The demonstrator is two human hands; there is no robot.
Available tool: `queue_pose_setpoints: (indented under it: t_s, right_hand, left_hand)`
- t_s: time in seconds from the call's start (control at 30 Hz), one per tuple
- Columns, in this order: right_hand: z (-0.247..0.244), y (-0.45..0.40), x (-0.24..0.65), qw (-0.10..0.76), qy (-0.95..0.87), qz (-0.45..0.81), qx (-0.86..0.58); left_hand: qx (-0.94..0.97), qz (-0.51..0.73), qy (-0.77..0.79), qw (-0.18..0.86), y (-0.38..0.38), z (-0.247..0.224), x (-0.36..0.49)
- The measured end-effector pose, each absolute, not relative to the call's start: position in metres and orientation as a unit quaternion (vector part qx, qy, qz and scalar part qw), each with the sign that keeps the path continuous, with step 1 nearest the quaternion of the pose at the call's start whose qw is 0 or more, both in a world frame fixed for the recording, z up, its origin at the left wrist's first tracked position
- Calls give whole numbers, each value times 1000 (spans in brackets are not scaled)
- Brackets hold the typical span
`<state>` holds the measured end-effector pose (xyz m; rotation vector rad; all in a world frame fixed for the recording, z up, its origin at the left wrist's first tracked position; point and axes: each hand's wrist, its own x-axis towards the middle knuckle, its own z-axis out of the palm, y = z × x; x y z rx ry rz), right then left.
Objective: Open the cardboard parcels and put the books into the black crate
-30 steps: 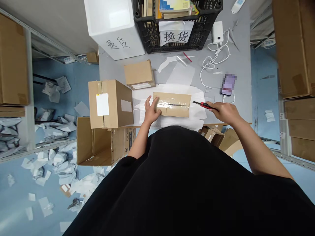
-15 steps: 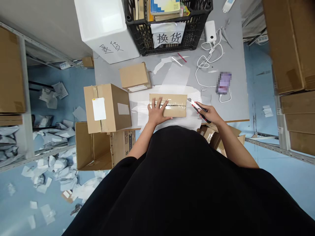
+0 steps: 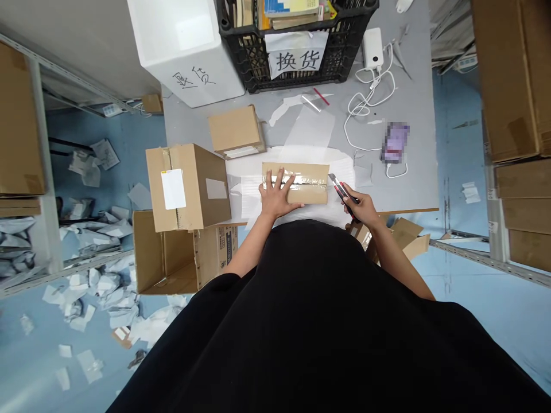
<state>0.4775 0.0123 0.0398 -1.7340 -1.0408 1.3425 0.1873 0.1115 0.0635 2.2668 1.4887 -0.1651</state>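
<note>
A grey table (image 3: 408,172) holds a black crate of books (image 3: 241,51) at its far edge and a taped cardboard box (image 3: 185,186) at its left side. Beside that box, a flat cardboard box (image 3: 295,178) with clear tape along its seam lies on a white plastic sheet (image 3: 344,163). The left hand (image 3: 275,195) presses on the flat box, fingers spread. The right hand (image 3: 364,209) is curled around a red-and-black box cutter (image 3: 342,194), its blade just at the box's right end.
</note>
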Motion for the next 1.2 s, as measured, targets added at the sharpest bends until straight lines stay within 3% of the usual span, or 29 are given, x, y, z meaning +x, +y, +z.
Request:
queue_pose_setpoints:
  t_s: [0.97,1.1,1.2]
  right_hand:
    - [54,-55,461,321,-377,531,-688]
    - [29,-51,473,370,-333,463,-734]
    - [-2,-31,475,318,-362,371,-794]
  left_hand:
    - [807,-5,537,243,112,54,185]
    - [808,-3,534,250,112,57,184]
    - [800,16,539,263,114,60,180]
